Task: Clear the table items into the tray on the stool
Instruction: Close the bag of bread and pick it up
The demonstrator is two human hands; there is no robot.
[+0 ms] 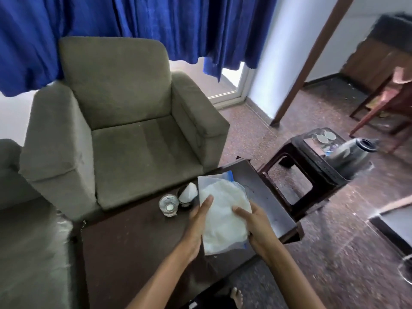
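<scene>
A clear plastic bag (220,210) filled with something white is held over the dark wooden table (133,241). My left hand (197,224) grips its left edge and my right hand (254,224) grips its right edge. Just left of the bag on the table stand a clear glass (168,204) and a small dark bowl (187,195) holding a white cone-shaped item. To the right, a dark stool (296,166) carries a tray (312,141) with small white cups and a dark flask (347,152).
A grey-green armchair (124,130) stands behind the table, and part of a sofa (26,241) lies at the left. Blue curtains (156,23) hang at the back. A wooden chair (383,103) is at the far right. A bare foot (236,297) shows below the table edge.
</scene>
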